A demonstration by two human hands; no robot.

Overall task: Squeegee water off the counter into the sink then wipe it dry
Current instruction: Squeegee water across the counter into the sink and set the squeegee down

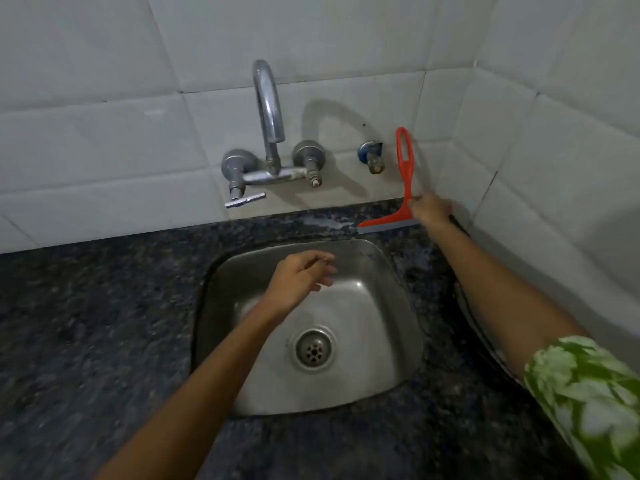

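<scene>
A red squeegee with a grey rubber blade stands upright against the tiled back wall, its blade on the dark speckled counter behind the sink's right corner. My right hand grips the squeegee low on its handle, just above the blade. A wet patch shines on the counter left of the blade. The steel sink is set into the counter, its drain near the middle. My left hand hovers over the basin with loosely curled fingers, holding nothing.
A chrome tap with two valves juts from the wall above the sink. A small blue-capped valve sits left of the squeegee handle. The tiled side wall closes the counter on the right, with a dark cord along its base.
</scene>
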